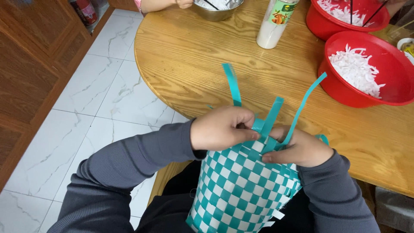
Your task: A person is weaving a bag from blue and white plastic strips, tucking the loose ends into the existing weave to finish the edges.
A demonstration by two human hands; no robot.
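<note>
Fingers of my left hand (222, 129) curl shut, pinching teal strip (264, 124) at rim of woven teal-and-white basket (241, 190). Right hand (299, 149) grips rim just right, fingers closed on weave. Basket sits in my lap, near edge of round wooden table (194, 64). Red bowl (379, 73) of white shreds far right.

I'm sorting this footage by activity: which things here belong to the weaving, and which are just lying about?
In use: woven basket, loose teal strips, left hand, right hand.
Lying about: red bowls, white bottle, metal bowl, wooden table.
</note>
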